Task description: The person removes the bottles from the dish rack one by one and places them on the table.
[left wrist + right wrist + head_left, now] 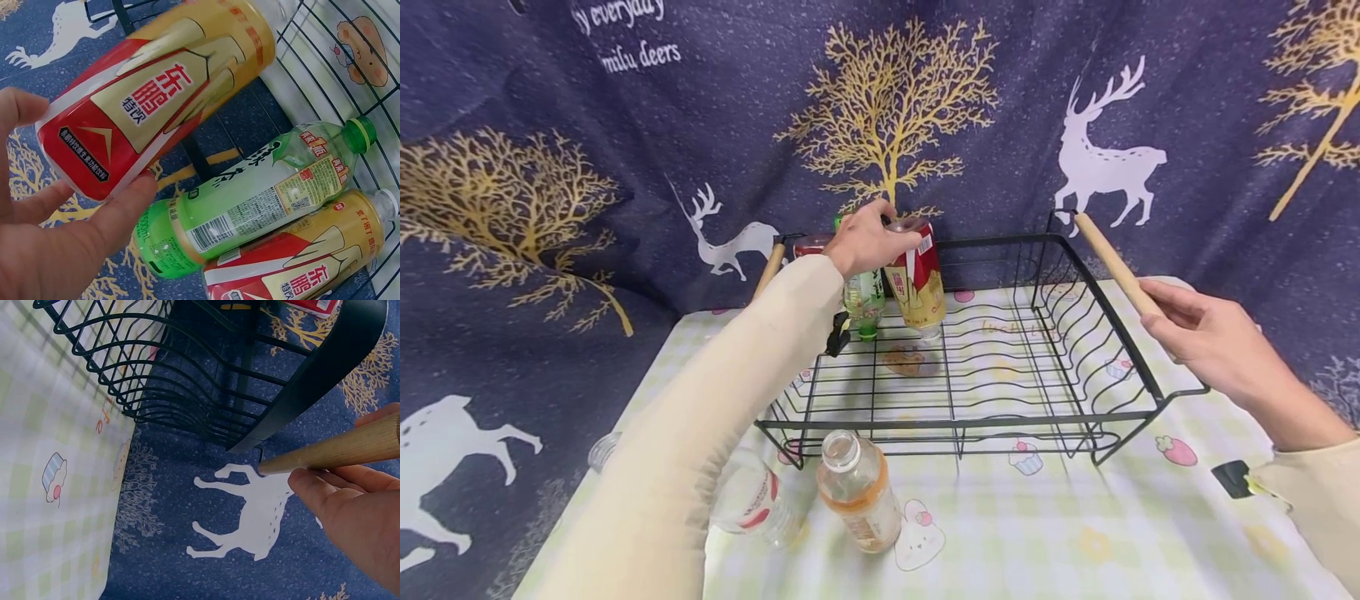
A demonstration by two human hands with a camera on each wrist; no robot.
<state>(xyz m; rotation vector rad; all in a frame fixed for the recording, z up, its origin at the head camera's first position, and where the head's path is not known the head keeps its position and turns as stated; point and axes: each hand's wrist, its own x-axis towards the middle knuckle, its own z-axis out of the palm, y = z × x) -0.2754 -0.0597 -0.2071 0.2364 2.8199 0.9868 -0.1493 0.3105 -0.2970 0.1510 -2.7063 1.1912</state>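
Note:
My left hand (pixel 867 242) grips the bottom end of a red-and-gold drink bottle (pixel 919 292), fingers and thumb around it. The bottle points neck down inside a black wire dish rack (pixel 955 423), tilted slightly, its neck close over the rack's floor. Beside it in the left wrist view a green-labelled bottle (pixel 250 200) with a green cap and a second red-and-gold bottle (pixel 306 262) stand neck down. On the other side, my right hand (pixel 1217 337) holds the rack's right wooden handle (pixel 1108 254), with the thumb along it in the right wrist view.
In front of the rack stands an open clear bottle with an orange band (pixel 861 500). Left of that, a clear bottle with a red-and-white label (pixel 756 500) is partly behind my sleeve. A checked tablecloth (pixel 1075 533) covers the table; a dark blue curtain (pixel 760 100) hangs behind.

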